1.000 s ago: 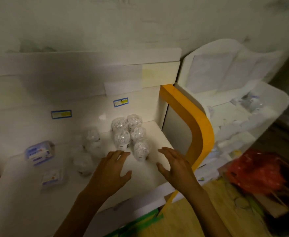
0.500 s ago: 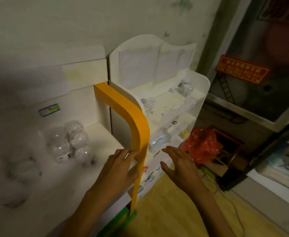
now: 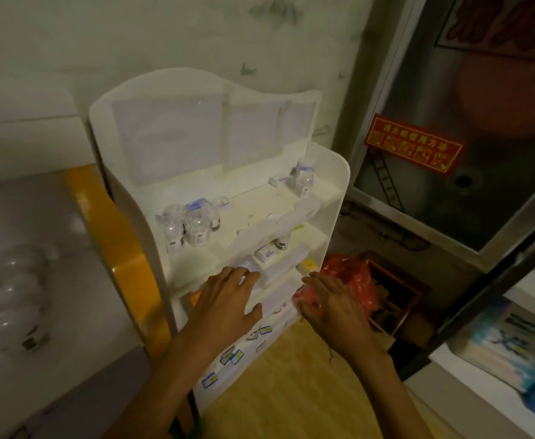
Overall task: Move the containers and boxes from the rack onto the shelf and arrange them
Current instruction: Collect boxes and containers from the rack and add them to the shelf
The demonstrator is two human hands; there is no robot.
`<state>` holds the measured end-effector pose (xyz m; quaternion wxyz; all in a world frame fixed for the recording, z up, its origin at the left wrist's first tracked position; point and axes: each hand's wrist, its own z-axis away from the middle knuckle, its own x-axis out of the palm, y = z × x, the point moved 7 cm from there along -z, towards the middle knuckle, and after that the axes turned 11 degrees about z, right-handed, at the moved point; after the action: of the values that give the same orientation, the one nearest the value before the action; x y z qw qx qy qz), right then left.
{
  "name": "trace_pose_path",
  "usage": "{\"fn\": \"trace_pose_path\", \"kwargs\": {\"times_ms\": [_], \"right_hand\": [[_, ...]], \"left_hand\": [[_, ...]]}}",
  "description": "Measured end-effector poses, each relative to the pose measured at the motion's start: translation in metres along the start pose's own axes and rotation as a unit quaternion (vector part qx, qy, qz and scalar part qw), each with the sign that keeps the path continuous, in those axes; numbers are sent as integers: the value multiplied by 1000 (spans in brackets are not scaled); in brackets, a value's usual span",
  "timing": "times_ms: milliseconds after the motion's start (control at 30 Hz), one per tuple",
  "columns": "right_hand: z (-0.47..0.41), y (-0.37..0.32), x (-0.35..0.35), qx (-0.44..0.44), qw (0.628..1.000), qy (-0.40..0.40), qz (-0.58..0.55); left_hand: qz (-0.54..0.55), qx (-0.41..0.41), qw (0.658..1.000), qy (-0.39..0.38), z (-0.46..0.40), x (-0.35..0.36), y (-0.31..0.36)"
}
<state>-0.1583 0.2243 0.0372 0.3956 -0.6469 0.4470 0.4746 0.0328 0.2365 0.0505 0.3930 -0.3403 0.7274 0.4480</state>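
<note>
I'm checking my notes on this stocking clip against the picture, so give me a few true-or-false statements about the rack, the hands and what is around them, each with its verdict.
1. Both hands are empty. True: the left hand and the right hand are spread open in front of the white rack, gripping nothing.
2. A cluster of clear round containers sits at the left of a rack tier. True.
3. The rack's upper tiers are bare. False: there are also clear containers at the right of the top tier.
4. A blue bag lies right of the rack. False: the bag is red.
5. The edge of the shelf left of the rack is green. False: it is orange.
</note>
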Motion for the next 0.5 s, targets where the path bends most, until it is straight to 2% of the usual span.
{"fn": "trace_pose_path", "kwargs": {"times_ms": [267,400,500], "right_hand": [[-74,45,14,-41,999,-4,-36],[-126,53,32,-71,996,10,-57],[-174,57,48,-94,994,4,-63]], "left_hand": [[-3,-37,999,16,-76,13,-10],[-5,-79,996,41,-114,20,-39],[7,-120,992,27,-148,31,-71]]}}
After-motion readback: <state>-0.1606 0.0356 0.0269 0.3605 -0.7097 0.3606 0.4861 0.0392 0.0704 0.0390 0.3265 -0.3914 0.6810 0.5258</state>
